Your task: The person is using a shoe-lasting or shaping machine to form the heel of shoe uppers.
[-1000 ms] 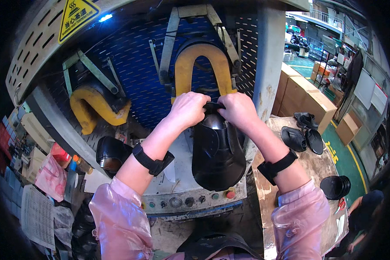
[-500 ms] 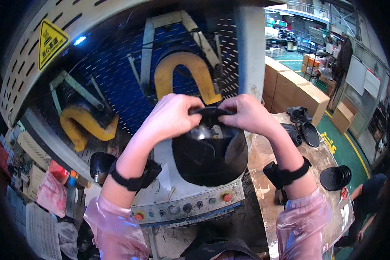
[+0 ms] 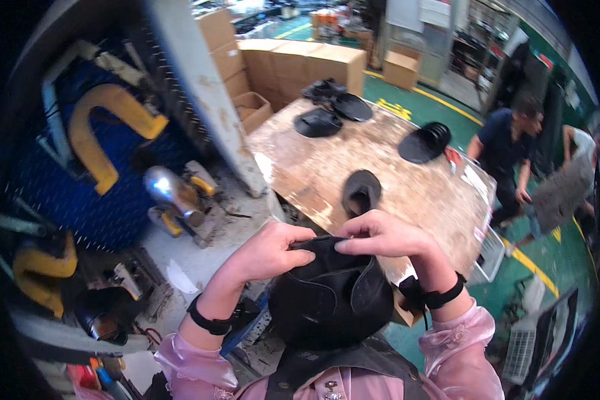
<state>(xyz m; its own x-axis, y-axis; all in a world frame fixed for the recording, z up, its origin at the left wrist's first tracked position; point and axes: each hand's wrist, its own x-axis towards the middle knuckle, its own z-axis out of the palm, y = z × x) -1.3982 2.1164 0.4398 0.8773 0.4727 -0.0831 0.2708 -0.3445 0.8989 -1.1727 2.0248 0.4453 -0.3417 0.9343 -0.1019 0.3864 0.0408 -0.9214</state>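
Observation:
A black shoe upper (image 3: 330, 303) with curved stitched seams is held in front of my body. My left hand (image 3: 271, 251) pinches its far rim between thumb and fingers. At the same rim, a little to the right, my right hand (image 3: 388, 236) grips with thumb and fingers. Beyond my right hand another black piece (image 3: 363, 193), apparently also an upper, rests on the worn wooden table (image 3: 313, 160). To the left, a shiny metal heel-shaped mould (image 3: 170, 190) stands in the machine, below a yellow U-shaped pad (image 3: 107, 127).
More black shoe pieces (image 3: 319, 123) lie on the table's far side, with a stack of black pieces (image 3: 425, 142) at its right. Cardboard boxes (image 3: 300, 63) line up behind. A co-worker (image 3: 510, 150) is beyond the table's right edge. The machine's pillar (image 3: 197, 87) rises at left.
My view has swung right, from the machine to the wooden table. Both hands have carried the shoe upper away from the machine. The metal mould now shows uncovered.

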